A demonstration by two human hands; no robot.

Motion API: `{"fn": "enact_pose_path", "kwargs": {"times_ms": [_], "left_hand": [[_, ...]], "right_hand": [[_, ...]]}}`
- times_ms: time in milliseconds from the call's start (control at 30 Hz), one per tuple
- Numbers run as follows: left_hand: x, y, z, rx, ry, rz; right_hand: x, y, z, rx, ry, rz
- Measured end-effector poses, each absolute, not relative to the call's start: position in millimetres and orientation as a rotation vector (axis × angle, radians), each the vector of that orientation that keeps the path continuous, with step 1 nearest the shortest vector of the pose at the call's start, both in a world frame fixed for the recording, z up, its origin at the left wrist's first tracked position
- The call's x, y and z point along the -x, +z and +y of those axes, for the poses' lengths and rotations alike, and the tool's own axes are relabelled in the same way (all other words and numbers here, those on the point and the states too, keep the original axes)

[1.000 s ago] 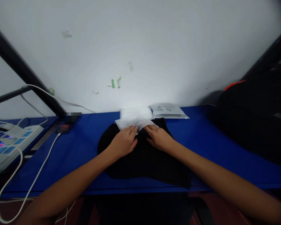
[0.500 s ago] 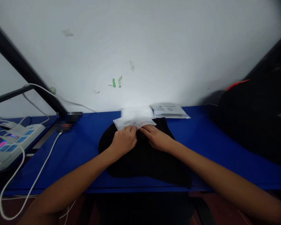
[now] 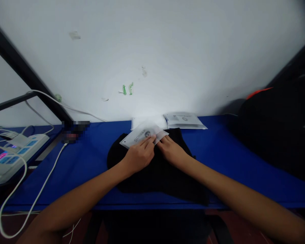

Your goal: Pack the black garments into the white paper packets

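A frosted plastic zip bag with dark printed lettering and a round logo is tilted above a folded black cloth. My left hand is closed on its near edge, fingertips pressed on the printed face. At the bag's right end, my right hand grips with its fingertips hidden at the opening; how deep they reach inside I cannot make out. The black cloth lies under both hands on the blue tabletop. Whether the bag contains anything is not visible.
Behind, against the white wall, lie another frosted bag and a brightly lit white packet. A large black bundle fills the right side. On the left are a power strip, white cables and a blurred dark object.
The bag has tipped so its printed face and logo show more. My left hand has shifted slightly right and down, its fingers now over the print. My right hand stays at the bag's right end.
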State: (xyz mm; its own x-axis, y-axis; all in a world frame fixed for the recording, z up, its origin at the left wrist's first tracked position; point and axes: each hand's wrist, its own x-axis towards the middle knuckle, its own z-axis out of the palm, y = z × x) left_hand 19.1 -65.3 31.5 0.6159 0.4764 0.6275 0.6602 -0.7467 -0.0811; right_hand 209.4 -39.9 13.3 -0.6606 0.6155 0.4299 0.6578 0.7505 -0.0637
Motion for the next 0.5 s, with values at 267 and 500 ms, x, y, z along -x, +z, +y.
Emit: {"fn": "enact_pose_path", "kwargs": {"times_ms": [267, 500], "left_hand": [[-13.3, 23.8, -63.3, 2.639, -0.531, -1.149], [-11.8, 28.2, -63.5, 2.591, -0.648, -0.951]], "right_hand": [[-209.8, 18.2, -39.3, 0.757, -0.095, -2.634], [-208.7, 10.1, -39.6, 0.758, -0.093, -2.605]]}}
